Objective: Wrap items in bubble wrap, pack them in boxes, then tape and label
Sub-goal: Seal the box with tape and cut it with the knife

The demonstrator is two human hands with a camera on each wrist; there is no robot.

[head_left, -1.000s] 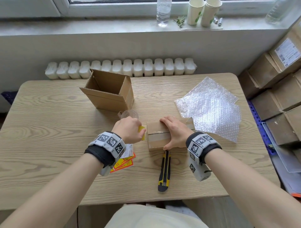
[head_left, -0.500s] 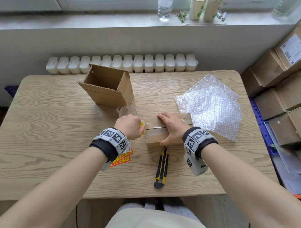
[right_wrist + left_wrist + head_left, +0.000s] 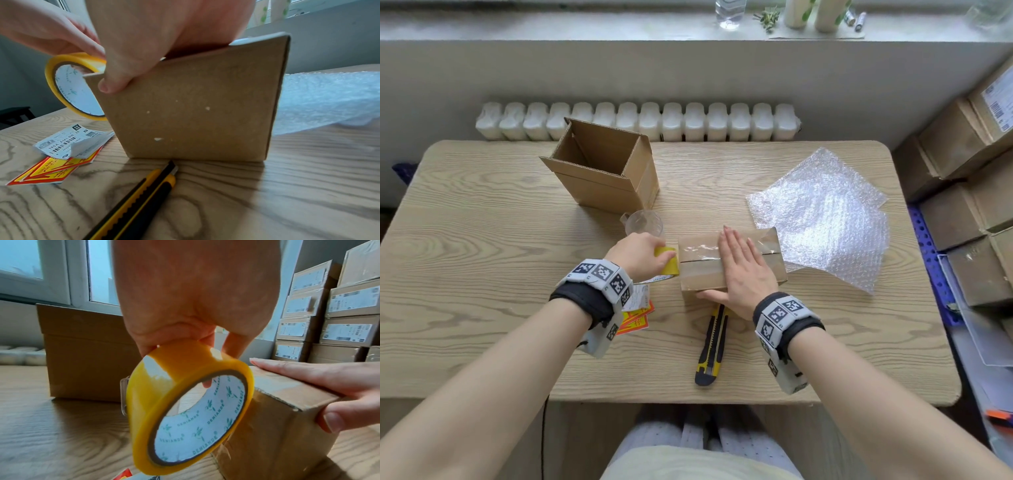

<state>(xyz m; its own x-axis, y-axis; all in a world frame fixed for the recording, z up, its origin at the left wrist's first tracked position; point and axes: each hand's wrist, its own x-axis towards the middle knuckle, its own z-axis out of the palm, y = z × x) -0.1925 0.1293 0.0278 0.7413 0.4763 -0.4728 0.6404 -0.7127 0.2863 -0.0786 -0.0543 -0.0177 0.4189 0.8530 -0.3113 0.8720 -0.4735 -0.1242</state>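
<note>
The left hand [image 3: 195, 293] pinches a yellow roll of clear packing tape [image 3: 191, 415], held upright against the left end of the closed brown cardboard box [image 3: 729, 263]. The right hand [image 3: 743, 270] lies flat on that box's taped top, fingers straight, thumb on its near side. The box sits on the pale wooden counter [image 3: 482, 274]; a yellow-and-black utility knife [image 3: 711, 346] lies just before it, crinkled bubble wrap sheets [image 3: 822, 216] to its right.

The right hand [image 3: 743, 274], earlier curled over the closed box [image 3: 729, 263], is now laid flat on its taped top.
</note>
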